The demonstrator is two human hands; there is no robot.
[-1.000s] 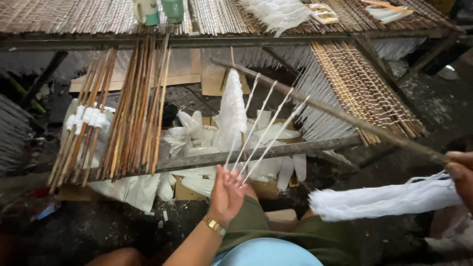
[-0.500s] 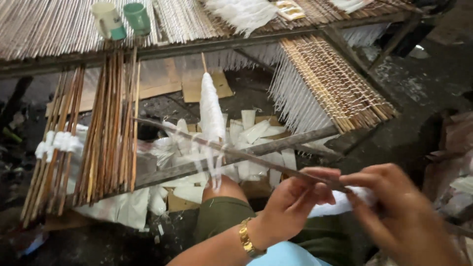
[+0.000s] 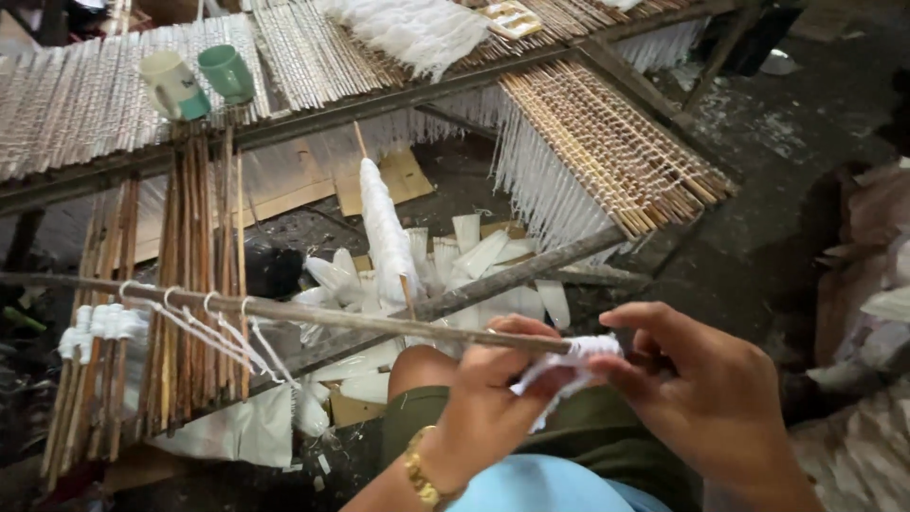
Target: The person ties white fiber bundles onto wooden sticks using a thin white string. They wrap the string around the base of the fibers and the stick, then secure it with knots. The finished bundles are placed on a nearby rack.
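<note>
Since the earlier frame, both hands have been kept on the near end of the long stick, and the white strings have been gathered closer between them. The stick is held level across the scene, from the far left to the near middle. Its near end is gripped by the left hand, whose fingers are closed around the wood and pressed against the white strings. A gold bracelet is worn on that wrist. The right hand is set just to the right, its thumb and fingertips pinched on the same bunch of strings, so the bunch lies between the two hands and touches both. Several loops of white string are hung on the stick further left, well apart from the hands. Beyond the stick, a white bundle on a thin rod is stood upright among white candles lying on the floor. A bundle of brown sticks is leaned at the left. On the far rack, two cups are laid side by side.
</note>
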